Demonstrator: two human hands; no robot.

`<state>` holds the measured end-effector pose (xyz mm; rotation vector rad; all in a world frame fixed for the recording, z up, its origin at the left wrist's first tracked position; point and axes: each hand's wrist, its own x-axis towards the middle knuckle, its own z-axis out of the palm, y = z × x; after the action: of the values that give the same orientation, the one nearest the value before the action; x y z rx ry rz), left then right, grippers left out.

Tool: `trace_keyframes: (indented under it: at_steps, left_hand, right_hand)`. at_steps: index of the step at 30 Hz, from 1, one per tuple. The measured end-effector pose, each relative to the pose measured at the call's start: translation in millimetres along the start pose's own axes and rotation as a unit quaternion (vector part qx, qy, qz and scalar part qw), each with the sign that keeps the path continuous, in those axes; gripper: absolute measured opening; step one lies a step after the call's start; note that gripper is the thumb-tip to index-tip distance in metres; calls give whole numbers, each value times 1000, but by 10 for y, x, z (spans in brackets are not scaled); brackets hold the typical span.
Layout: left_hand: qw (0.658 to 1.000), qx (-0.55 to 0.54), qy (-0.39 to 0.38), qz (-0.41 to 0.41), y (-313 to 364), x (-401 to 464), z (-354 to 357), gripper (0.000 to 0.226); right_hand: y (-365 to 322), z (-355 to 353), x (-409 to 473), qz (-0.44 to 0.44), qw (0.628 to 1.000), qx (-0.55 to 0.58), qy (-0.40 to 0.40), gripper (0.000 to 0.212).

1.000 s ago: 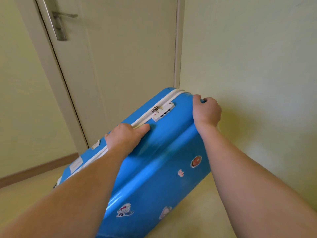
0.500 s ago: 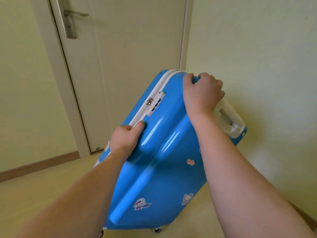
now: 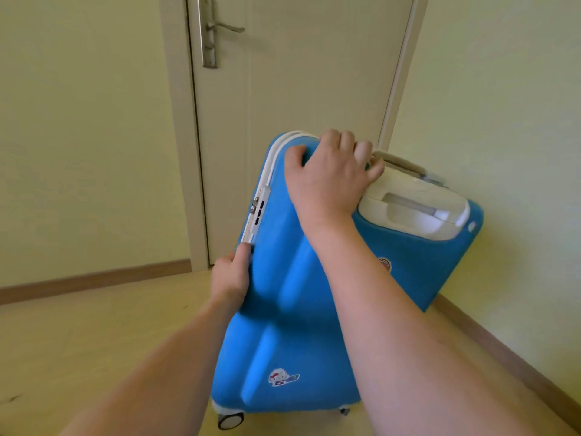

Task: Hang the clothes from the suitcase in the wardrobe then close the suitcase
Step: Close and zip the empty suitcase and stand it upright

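Both hands (image 3: 327, 174) on upright blue suitcase (image 3: 283, 294), seemingly zipped.

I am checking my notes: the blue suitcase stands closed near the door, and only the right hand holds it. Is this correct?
Not quite: the head view shows both hands on the closed blue suitcase near the door, the right hand over its top corner and the left hand on its side edge.

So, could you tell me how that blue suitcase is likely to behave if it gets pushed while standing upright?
The blue suitcase probably rolls easily: a wheel sits under its base on smooth floor. Its glossy moulded shell looks stiff, so it should not flex, though it may be slippery. Standing tall and narrow, it could tip; the left hand and right hand both steady it.
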<state>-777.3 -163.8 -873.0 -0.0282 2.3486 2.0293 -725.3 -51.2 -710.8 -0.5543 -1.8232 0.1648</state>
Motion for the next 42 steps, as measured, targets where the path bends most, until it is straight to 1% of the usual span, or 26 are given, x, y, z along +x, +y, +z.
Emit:
trace_keyframes:
  at_steps: [1, 3, 5, 8, 10, 19, 21, 24, 26, 27, 29, 30, 32, 34, 36, 39, 40, 42]
  left_hand:
    - [1000, -7, -7, -7, -68, 4, -47, 58]
    - [999, -20, -22, -18, -163, -22, -121, 50]
    - [999, -18, -26, -25, -270, -33, -180, 45]
    - [999, -21, -17, -39, -495, -19, -247, 48]
    - [999, -19, -19, -44, -585, -29, -253, 45]
    - [999, 19, -31, -38, -666, 71, -250, 39]
    - [999, 18, -4, -42, -634, 74, -283, 36]
    - [995, 0, 94, -20, -392, 32, -380, 39]
    - [984, 15, 170, 41, 13, -15, -435, 41]
    - [978, 21, 192, 79, 246, -58, -454, 44]
    - [968, 27, 189, 165, 690, -144, -403, 48]
    - [961, 41, 172, 211, 900, -200, -333, 48]
    - [943, 102, 137, 286, 1205, -335, -160, 46]
    - [927, 179, 99, 314, 1395, -435, 44, 45]
    - [910, 273, 71, 303, 1456, -436, 212, 50]
    - [885, 386, 56, 255, 1466, -335, 296, 56]
    - [880, 408, 49, 240, 1476, -297, 294, 58]
    - [874, 434, 20, 217, 1523, -204, 302, 61]
  right_hand:
    - [-70, 31, -86, -11, 1000, -1, 5, 23]
    - [-158, 76, -253, -39, 999, -6, 9, 22]
    - [-217, 112, -411, -70, 997, -11, -1, 22]
    - [-321, 162, -674, -104, 994, -13, -14, 22]
    - [-371, 181, -811, -117, 993, -12, -17, 21]
    - [-364, 191, -921, -121, 992, 4, -37, 21]
    - [-341, 166, -902, -124, 991, 15, -49, 23]
    - [-282, 119, -861, -131, 988, 42, -66, 24]
    - [-201, 49, -734, -130, 987, 63, -73, 28]
    - [-141, 36, -659, -123, 987, 71, -81, 32]
    - [39, -2, -430, -106, 987, 69, -97, 40]
    - [159, -42, -277, -99, 988, 57, -105, 43]
    - [408, -91, -8, -99, 985, 17, -139, 43]
    - [652, -109, 214, -98, 977, -18, -189, 40]
    - [835, -114, 357, -90, 960, -35, -262, 43]
    - [979, -112, 447, -79, 922, -36, -377, 46]
    - [1003, -108, 458, -81, 914, -39, -396, 47]
    - [1037, -72, 486, -91, 908, -56, -404, 48]
